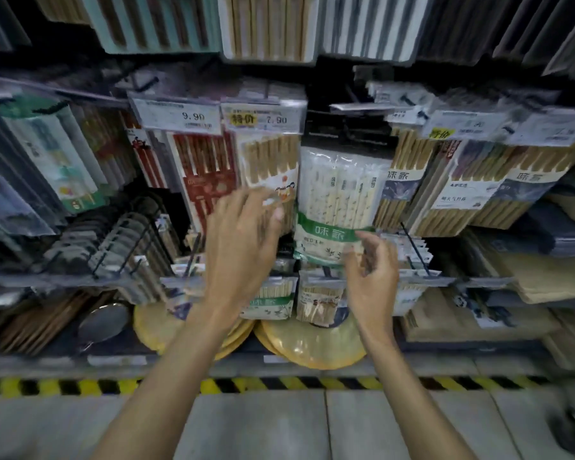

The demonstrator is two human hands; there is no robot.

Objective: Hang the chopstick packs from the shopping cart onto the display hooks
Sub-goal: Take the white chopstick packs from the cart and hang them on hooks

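Before crowded display hooks (145, 84), left hand (243, 239) spreads wide; right hand (372, 272) at hanging pack (339, 194), grip unclear.

Single head-worn view, angled forward and down

The display hooks (346, 131) are faced closely; the floor (279, 426) is seen below.

Entry, left forearm (180, 376): bare, coming into my view from the bottom edge, angled up and to the right.
Entry, left hand (243, 240): raised, back toward the camera, fingers (246, 197) spread and nearly straight, blurred at the tips, thumb (276, 214) out to the right. I log nothing held.
Entry, right forearm (399, 376): bare, rising from the lower right, leaning left.
Entry, right hand (372, 277): lower than the left hand and apart from it, palm turned left, its fingers loosely curled and blurred. I make out no grip.
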